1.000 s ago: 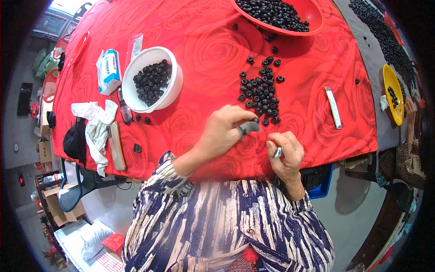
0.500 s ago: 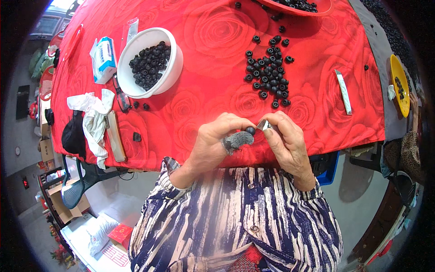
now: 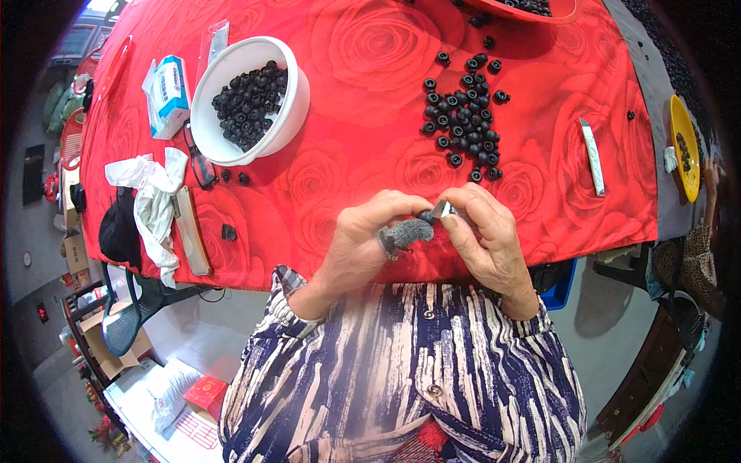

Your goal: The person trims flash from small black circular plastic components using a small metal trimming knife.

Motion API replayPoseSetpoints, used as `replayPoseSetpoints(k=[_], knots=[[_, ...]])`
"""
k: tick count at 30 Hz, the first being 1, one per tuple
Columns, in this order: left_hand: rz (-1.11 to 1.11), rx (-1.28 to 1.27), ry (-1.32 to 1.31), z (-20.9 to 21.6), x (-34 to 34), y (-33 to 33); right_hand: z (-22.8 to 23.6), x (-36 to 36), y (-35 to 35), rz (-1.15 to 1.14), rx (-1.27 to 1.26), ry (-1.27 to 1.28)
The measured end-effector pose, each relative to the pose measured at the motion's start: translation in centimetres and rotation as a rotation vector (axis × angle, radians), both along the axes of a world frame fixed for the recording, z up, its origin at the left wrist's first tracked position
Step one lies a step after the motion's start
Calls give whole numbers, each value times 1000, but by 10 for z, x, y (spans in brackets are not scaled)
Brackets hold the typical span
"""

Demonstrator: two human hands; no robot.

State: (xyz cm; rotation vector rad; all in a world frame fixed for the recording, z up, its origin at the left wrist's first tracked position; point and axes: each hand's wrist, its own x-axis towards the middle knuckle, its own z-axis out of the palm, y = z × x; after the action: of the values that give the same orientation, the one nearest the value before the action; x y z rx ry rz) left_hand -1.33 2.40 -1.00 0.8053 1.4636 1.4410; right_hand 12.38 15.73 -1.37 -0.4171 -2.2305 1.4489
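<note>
Over the near edge of the red tablecloth, my left hand (image 3: 356, 243) pinches a small round black piece (image 3: 425, 217). A fuzzy grey cover (image 3: 407, 233) sits on its thumb. My right hand (image 3: 494, 247) grips a short metal blade (image 3: 441, 209) between thumb and fingers, its tip against the black piece. Beyond my hands lies a loose pile of similar black pieces (image 3: 466, 123), many showing a round hollow. More of them fill the bottom of a white bowl (image 3: 298, 116) at the left.
A red tray (image 3: 532, 15) of black pieces stands at the far edge. A white-wrapped strip (image 3: 593, 158) lies right. Left are a tissue pack (image 3: 167, 99), eyeglasses (image 3: 202, 166), a white cloth (image 3: 154, 204) and a brown-edged phone-like case (image 3: 193, 231). Someone's hand is near a yellow plate (image 3: 695, 174).
The blade in my right hand has moved left onto the black piece, where a small gap was before. My left hand has barely moved. The view has shifted slightly.
</note>
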Motion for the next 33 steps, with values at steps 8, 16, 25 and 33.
replayPoseSetpoints(k=[8,16,25,33], knots=[[-24,-33,-316,5,-2,-6,2,-1,4,93,24,-20],[-12,-34,-278,8,1,-7,1,-5,6,147,-59,28],[141,-92,-398,-2,-7,-15,17,5,12,544,-77,43],[-5,13,-301,6,-5,-11,7,-1,6,70,-62,-15]])
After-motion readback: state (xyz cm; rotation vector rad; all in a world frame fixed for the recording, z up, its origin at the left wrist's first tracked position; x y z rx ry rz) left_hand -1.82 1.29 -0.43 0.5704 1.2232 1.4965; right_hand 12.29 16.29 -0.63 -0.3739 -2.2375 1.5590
